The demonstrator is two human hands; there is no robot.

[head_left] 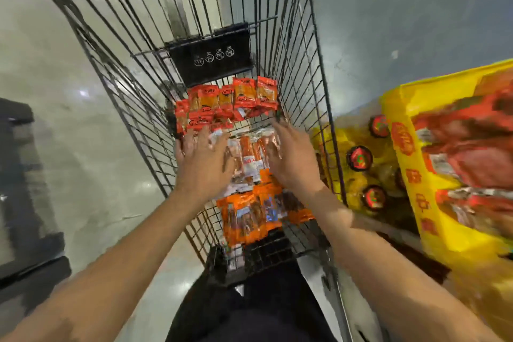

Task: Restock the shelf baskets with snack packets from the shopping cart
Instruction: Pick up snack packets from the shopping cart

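Fingers (194, 137) of the left hand (204, 161) lie nearly straight and spread over a heap of clear-and-orange snack packets (249, 158) on the floor of a black wire shopping cart (116, 69); the right hand (291, 158) mirrors it on the heap's other side, fingers loosely extended. Neither hand plainly grips anything — motion blur hides whether the fingertips have closed on a packet. Just beyond the fingertips sits a pile of red packets (227, 103), too jumbled to count, their black print unreadable. Behind the wrists lies a cluster of orange packets (258, 214). Past the red pile, a black plate (211, 57) shows four round warning icons. Right of the right hand stands a yellow carton (416, 175) with red Chinese characters, four red-capped bottles (359, 158) beside it. Below is a glossy grey floor (69, 125).
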